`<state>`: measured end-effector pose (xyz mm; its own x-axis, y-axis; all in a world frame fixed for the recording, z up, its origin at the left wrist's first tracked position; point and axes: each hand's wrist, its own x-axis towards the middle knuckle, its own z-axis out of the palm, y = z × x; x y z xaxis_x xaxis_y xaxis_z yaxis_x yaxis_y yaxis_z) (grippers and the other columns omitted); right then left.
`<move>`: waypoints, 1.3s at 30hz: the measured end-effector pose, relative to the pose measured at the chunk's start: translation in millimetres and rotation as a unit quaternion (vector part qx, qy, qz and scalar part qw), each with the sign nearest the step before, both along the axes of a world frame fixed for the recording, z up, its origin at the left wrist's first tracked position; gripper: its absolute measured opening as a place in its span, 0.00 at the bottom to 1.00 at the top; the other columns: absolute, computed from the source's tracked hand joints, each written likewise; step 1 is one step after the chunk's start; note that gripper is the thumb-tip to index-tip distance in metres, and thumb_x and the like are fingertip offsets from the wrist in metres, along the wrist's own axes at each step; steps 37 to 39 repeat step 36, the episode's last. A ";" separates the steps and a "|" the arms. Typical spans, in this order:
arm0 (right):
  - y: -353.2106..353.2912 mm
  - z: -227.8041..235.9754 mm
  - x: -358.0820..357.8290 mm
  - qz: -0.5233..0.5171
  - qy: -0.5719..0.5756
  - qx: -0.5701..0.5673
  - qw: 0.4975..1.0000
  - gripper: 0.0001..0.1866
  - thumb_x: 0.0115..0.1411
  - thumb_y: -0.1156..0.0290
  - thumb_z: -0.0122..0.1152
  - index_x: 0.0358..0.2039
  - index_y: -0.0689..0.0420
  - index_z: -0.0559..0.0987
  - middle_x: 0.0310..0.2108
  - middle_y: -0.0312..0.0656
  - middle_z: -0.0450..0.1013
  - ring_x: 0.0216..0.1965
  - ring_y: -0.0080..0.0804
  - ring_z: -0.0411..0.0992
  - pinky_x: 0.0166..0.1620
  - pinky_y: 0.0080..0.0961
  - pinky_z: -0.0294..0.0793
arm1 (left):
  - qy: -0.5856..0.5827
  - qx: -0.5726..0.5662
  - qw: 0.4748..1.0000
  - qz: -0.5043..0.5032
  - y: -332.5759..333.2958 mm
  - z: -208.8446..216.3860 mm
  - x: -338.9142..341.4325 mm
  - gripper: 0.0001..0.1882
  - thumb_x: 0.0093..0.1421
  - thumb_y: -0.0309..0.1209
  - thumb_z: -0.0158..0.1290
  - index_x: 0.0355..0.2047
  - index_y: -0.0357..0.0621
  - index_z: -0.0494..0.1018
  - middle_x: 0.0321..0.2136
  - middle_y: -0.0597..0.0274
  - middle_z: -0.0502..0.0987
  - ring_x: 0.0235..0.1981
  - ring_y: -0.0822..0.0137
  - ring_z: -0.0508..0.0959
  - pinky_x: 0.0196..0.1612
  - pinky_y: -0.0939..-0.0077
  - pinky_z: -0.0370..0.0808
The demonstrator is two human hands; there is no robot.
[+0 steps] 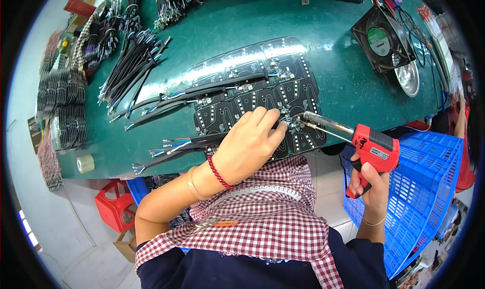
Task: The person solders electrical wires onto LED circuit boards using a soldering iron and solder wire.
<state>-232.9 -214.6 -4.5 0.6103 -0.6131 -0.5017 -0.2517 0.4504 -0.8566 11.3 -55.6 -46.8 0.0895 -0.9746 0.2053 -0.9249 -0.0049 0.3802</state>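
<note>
A panel of black circuit boards (237, 107) lies on the green bench in front of me. Several black cables with coloured wire ends (212, 87) run across it. My left hand (254, 142) bends over the panel's near right part, fingers closed on the end of a black cable (202, 140), its coloured wires against the board. My right hand (370, 180) grips the handle of a red and black soldering gun (375, 150), a finger at its trigger. The gun's tip and thin feed tube reach the board right beside my left fingertips. The exact contact point is too small to tell.
A pile of black cables (134, 66) lies at the left, with more bundles behind. A black fan (383, 40) and a metal dish (407, 79) stand at the right. Tape (85, 163) sits at the front left edge. A blue crate (404, 198) is below, right; a red stool (114, 205), left.
</note>
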 end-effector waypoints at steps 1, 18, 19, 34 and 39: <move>0.1 -0.1 0.0 0.000 -0.006 -0.001 1.000 0.15 0.57 0.68 0.56 0.40 0.65 0.74 0.13 0.39 0.67 0.11 0.19 0.60 0.17 0.17 0.60 | -0.001 0.004 1.000 0.003 1.4 -0.3 0.1 0.19 0.48 0.21 0.50 0.43 0.38 0.74 0.42 0.53 0.70 0.37 0.59 0.72 0.38 0.69 0.73; -4.0 -10.7 -0.2 -0.021 -0.078 -0.032 0.996 0.17 0.60 0.63 0.53 0.41 0.66 0.70 0.12 0.39 0.64 0.09 0.19 0.58 0.16 0.19 0.61 | -0.049 0.224 0.970 0.079 27.7 21.5 13.3 0.66 0.27 0.57 0.70 0.68 0.56 0.50 0.67 0.40 0.46 0.66 0.32 0.44 0.62 0.29 0.42; -4.7 -11.5 -0.3 -0.024 -0.095 -0.030 0.995 0.18 0.60 0.63 0.53 0.41 0.66 0.69 0.12 0.39 0.64 0.09 0.19 0.57 0.15 0.19 0.61 | -0.055 0.223 0.969 0.085 27.5 21.6 11.1 0.65 0.28 0.56 0.70 0.67 0.59 0.51 0.66 0.40 0.47 0.66 0.32 0.45 0.61 0.29 0.43; -10.5 -12.6 -5.5 -0.078 -0.205 -0.038 0.975 0.20 0.66 0.58 0.48 0.46 0.64 0.65 0.13 0.38 0.63 0.09 0.18 0.57 0.15 0.17 0.62 | -0.053 0.196 0.974 0.098 27.5 29.7 10.4 0.65 0.26 0.54 0.71 0.67 0.59 0.52 0.60 0.33 0.55 0.64 0.32 0.51 0.61 0.28 0.39; -13.1 -15.2 -7.6 -0.075 -0.223 -0.037 0.971 0.20 0.66 0.58 0.47 0.46 0.63 0.65 0.13 0.38 0.63 0.09 0.19 0.58 0.15 0.17 0.63 | -0.042 0.189 0.976 0.101 27.4 43.8 15.5 0.65 0.27 0.54 0.71 0.67 0.59 0.52 0.60 0.33 0.55 0.65 0.35 0.51 0.62 0.29 0.40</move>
